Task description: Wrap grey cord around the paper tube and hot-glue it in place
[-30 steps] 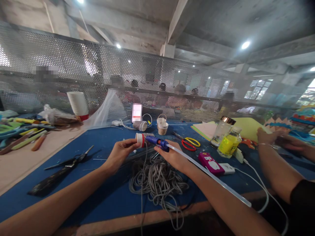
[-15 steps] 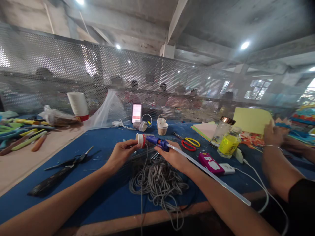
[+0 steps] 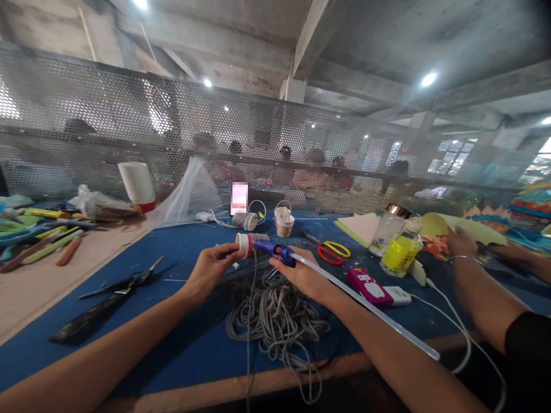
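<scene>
Between the fingers and thumb of my left hand (image 3: 215, 267) is a paper cup (image 3: 244, 245), white with a red band, lying on its side with its opening toward the left. Grey cord is wound around part of the cup. My right hand (image 3: 303, 272) is wrapped round a blue glue gun (image 3: 275, 250), whose nozzle is at the cup's side; whether they touch I cannot tell. A long clear glue stick (image 3: 365, 304) sticks out of the gun's back over my right forearm. Below my hands lies a loose heap of grey cord (image 3: 279, 321), one strand running up to the cup.
Black-handled scissors (image 3: 107, 301) lie left; red-and-yellow scissors (image 3: 333, 251) lie right. Behind stand a small cord-wrapped basket (image 3: 284, 223) and a lit phone (image 3: 239, 198). At right are a purple power bank (image 3: 369, 285), jars (image 3: 400, 252) and a co-worker's arm (image 3: 482, 287) with yellow paper.
My left hand and the cup have shifted and turned very slightly, with the glue gun still beside the cup. At right, the co-worker's yellow paper has been lowered and bent over.
</scene>
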`<control>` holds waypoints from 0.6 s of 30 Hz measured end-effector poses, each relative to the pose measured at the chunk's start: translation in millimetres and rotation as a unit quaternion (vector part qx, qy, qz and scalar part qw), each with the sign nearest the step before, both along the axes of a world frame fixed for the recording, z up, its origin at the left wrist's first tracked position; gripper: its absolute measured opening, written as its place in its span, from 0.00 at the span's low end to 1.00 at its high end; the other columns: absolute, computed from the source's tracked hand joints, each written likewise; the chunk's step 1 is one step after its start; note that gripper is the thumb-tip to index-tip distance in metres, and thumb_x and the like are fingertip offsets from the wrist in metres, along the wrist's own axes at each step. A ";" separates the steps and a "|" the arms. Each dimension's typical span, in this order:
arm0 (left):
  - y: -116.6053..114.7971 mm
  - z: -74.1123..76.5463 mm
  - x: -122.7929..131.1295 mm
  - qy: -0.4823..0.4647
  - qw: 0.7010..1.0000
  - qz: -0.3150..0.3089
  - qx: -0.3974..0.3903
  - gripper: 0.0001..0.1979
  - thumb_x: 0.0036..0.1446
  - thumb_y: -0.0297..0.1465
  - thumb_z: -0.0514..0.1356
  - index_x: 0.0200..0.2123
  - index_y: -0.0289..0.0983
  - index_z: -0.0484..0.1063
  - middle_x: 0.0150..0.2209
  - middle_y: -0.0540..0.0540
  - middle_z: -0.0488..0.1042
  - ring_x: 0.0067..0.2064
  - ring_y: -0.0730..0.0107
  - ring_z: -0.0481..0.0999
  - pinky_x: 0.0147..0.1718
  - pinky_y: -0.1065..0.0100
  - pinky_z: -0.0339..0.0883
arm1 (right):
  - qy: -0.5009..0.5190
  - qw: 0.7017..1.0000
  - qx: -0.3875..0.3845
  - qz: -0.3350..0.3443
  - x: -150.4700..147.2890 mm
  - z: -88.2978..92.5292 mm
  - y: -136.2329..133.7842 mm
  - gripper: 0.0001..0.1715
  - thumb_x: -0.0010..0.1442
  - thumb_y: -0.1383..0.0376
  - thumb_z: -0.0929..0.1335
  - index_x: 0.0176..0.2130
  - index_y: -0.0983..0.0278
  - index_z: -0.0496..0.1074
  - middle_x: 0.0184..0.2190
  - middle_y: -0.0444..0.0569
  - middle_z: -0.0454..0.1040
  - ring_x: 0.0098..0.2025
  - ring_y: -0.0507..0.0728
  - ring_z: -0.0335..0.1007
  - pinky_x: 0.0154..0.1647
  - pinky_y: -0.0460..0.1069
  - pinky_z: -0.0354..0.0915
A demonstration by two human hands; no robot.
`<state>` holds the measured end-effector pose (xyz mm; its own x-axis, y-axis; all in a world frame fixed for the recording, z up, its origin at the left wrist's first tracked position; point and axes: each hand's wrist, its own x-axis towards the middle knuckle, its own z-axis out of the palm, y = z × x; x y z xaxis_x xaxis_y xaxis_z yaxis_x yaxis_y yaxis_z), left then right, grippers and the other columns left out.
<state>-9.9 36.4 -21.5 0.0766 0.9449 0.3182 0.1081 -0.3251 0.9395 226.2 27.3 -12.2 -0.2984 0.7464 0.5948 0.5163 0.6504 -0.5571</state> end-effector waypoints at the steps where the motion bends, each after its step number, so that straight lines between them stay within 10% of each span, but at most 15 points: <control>1: -0.4 0.5 0.2 -0.004 1.000 -0.001 -0.003 0.16 0.52 0.39 0.66 0.41 0.38 0.81 0.41 0.44 0.82 0.45 0.56 0.76 0.48 0.62 0.64 | 0.003 1.000 -0.003 0.003 0.0 0.1 -0.3 0.17 0.61 0.54 0.67 0.28 0.64 0.70 0.25 0.42 0.69 0.27 0.51 0.63 0.30 0.45 0.58; 18: -2.1 3.2 1.2 -0.086 0.995 -0.013 -0.050 0.19 0.50 0.39 0.67 0.43 0.35 0.80 0.39 0.42 0.82 0.43 0.56 0.76 0.49 0.60 0.64 | 0.089 0.988 -0.121 -0.044 9.5 2.0 16.2 0.24 0.56 0.47 0.68 0.42 0.62 0.75 0.26 0.43 0.73 0.24 0.51 0.65 0.28 0.46 0.63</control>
